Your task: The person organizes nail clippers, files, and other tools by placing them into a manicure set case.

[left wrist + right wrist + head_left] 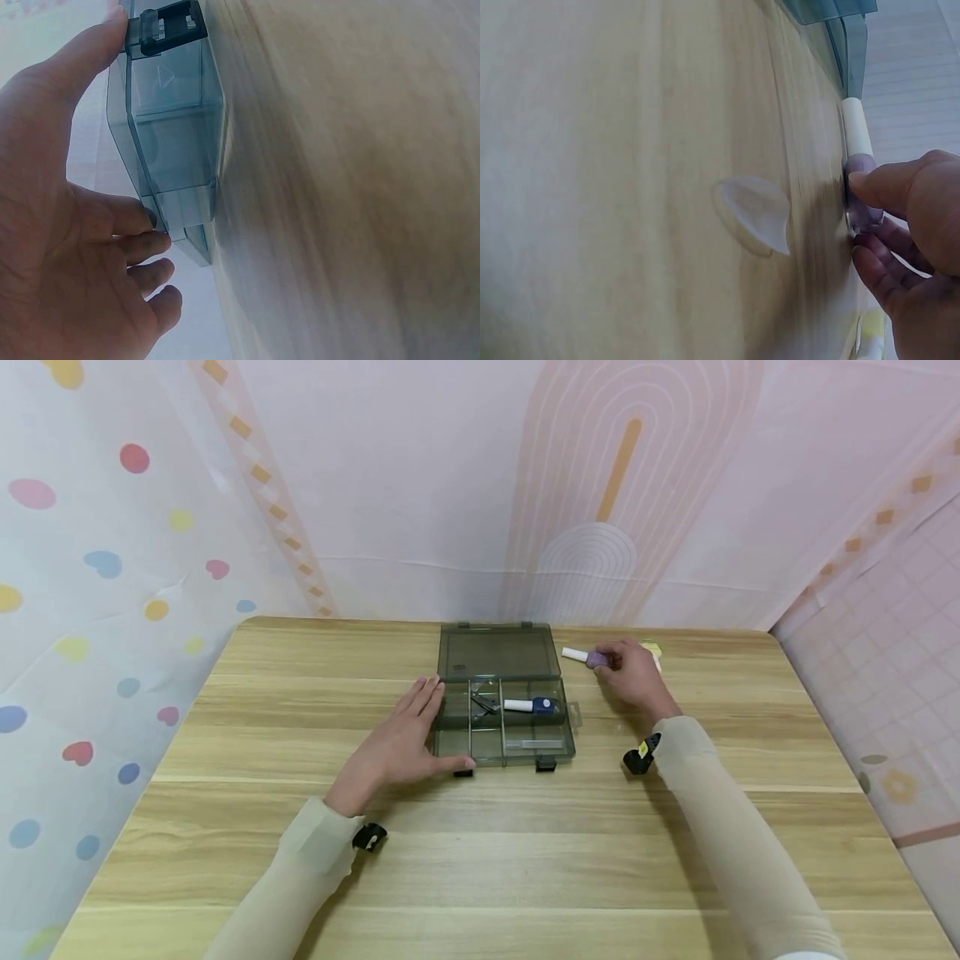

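An open, see-through grey plastic box with compartments lies on the table, its lid laid back. Inside are a dark blue nail polish bottle with a white cap, a small dark metal tool, and a pale flat strip. My left hand spans the box's left side, thumb by a black latch and index finger touching the far part of the edge. To the right of the lid, my right hand pinches a purple nail polish bottle by its body, white cap pointing left.
A yellow and white item lies behind my right hand, partly hidden. A clear petal-shaped piece is on the wooden table. A patterned cloth hangs along the table's far edge.
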`<state>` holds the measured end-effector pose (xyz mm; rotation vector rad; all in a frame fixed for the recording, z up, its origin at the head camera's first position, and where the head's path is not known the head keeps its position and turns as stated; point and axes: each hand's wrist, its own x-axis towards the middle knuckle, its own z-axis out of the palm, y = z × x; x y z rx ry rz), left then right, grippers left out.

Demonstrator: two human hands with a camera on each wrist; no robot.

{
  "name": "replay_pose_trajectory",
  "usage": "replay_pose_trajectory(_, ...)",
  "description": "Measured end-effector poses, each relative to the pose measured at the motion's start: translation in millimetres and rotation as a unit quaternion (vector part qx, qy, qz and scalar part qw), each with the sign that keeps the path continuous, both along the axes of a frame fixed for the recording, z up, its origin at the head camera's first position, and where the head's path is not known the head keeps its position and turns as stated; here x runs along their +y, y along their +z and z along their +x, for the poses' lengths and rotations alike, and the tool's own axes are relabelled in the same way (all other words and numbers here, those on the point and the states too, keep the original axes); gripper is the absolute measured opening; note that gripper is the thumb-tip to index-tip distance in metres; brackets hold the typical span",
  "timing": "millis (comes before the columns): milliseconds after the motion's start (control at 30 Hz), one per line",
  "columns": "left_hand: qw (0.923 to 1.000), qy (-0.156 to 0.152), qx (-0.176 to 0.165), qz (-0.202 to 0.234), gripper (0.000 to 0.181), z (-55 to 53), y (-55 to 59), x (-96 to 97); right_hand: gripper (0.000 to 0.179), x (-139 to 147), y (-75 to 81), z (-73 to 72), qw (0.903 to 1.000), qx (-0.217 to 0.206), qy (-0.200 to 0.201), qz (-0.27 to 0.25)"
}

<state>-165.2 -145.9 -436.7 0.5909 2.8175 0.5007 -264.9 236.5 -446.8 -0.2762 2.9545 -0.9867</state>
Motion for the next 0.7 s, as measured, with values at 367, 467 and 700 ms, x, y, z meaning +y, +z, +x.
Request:
replay_pose_trajectory(367,1.0,0.0,-0.001,0.002,0.131,-0.2,-0.7,1.0,0.037,1,1.4,4.9,0.9998,-0.016,-0.011,-0.006)
replay_pose_trajectory(467,1.0,0.0,-0.001,0.003,0.131,0.0,-0.6,0.9,0.038,0,2.1,7.0,0.9997,-0.021,-0.009,-0.011)
replay_pose_trajectory(700,1.0,0.001,-0.002,0.003,0.13,0.3,-0.1,0.8,0.039,-2,4.7,11.6,0.9996,-0.018,-0.006,-0.02)
